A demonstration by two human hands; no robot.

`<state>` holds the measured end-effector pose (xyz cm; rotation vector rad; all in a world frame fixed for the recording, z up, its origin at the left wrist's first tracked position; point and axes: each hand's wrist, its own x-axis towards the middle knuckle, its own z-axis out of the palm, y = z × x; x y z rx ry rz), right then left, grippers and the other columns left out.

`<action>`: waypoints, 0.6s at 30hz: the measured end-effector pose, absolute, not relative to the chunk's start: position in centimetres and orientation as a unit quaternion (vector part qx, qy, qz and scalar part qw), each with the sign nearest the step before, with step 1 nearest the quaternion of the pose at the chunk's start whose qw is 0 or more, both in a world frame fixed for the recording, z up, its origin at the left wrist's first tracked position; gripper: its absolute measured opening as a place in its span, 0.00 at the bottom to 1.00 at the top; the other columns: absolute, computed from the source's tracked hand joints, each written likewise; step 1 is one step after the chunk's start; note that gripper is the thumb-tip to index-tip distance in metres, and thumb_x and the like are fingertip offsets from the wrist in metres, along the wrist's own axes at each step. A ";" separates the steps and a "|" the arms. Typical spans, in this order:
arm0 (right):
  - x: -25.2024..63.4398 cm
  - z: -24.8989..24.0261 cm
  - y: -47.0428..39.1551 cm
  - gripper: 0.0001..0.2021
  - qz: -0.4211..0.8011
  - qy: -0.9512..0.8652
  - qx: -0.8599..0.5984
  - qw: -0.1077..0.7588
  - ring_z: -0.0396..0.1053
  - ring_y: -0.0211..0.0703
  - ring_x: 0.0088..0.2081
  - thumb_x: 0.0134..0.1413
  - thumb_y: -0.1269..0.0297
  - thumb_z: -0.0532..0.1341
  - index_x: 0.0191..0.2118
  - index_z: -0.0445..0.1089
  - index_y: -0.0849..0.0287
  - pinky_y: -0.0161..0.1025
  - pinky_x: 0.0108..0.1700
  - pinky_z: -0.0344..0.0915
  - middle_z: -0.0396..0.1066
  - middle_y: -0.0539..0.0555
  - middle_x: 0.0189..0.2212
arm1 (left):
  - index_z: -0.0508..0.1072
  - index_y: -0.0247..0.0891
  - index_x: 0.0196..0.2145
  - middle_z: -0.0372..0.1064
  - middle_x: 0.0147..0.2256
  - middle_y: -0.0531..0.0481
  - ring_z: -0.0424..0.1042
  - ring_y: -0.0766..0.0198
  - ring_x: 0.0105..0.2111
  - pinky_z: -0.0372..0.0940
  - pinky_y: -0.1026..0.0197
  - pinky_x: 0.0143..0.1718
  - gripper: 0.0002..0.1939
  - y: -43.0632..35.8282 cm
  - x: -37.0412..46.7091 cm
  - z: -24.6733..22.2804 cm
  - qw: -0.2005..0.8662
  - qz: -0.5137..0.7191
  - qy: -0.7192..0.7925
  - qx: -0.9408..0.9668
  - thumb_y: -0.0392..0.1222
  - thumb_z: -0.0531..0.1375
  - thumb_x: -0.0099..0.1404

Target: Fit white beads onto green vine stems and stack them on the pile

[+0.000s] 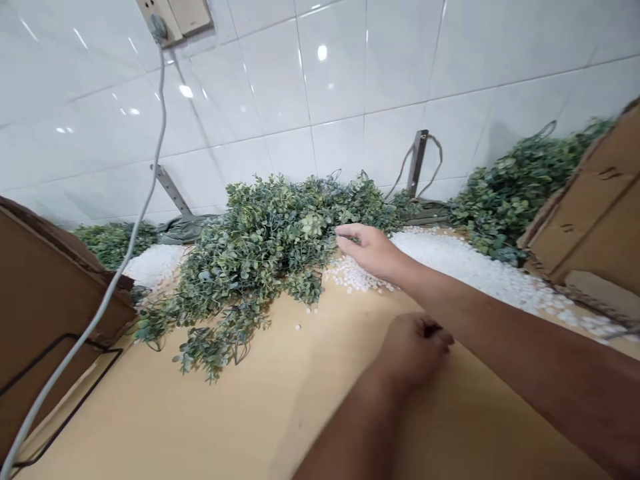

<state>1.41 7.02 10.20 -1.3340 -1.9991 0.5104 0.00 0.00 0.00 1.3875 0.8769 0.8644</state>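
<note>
A heap of green artificial leaf sprigs [260, 233] lies on the table against the tiled wall. My right hand [367, 250] reaches across to the heap's right side, thumb and fingers stretched toward the leaves with a small gap between them. Close to its fingertips is a paler green rosette [313, 225]. Below the right forearm, my left hand [415, 347] is closed low over the table, fingers curled; whatever they may hold is hidden. Small white pieces [357, 275] are scattered under and beside my right hand.
Cardboard boxes stand at left [55, 300] and right [595, 200]. A larger white pile [460, 260] spreads at right, near more greenery [520, 180]. A grey cable [150, 193] hangs from the wall socket across the left. Metal brackets [417, 163] stand by the wall.
</note>
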 end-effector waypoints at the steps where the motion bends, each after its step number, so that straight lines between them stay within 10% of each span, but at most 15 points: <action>1: 2.7 10.3 5.9 0.21 0.212 -0.753 -0.519 0.344 0.67 0.44 0.49 0.59 0.64 0.49 0.55 0.62 0.68 0.40 0.50 0.63 0.68 0.61 0.50 | 0.72 0.34 0.22 0.66 0.21 0.54 0.63 0.71 0.21 0.60 0.67 0.26 0.07 0.1 0.2 0.2 0.606 0.387 0.379 0.583 0.29 0.56 0.53; 9: 13.6 10.0 -4.5 0.17 0.529 -0.481 -0.515 0.474 0.72 0.46 0.38 0.43 0.59 0.64 0.40 0.72 0.63 0.44 0.47 0.67 0.74 0.60 0.35 | 0.71 0.34 0.30 0.65 0.22 0.56 0.62 0.76 0.18 0.59 0.70 0.21 0.05 0.9 0.3 0.6 0.596 0.490 0.423 0.476 0.31 0.56 0.55; 18: 18.7 8.4 -8.1 0.17 0.403 -0.541 -0.591 0.443 0.59 0.34 0.22 0.37 0.50 0.65 0.21 0.67 0.60 0.36 0.27 0.59 0.63 0.49 0.18 | 0.73 0.33 0.30 0.66 0.23 0.53 0.64 0.72 0.20 0.59 0.68 0.22 0.07 0.7 0.4 0.4 0.547 0.474 0.455 0.519 0.37 0.59 0.52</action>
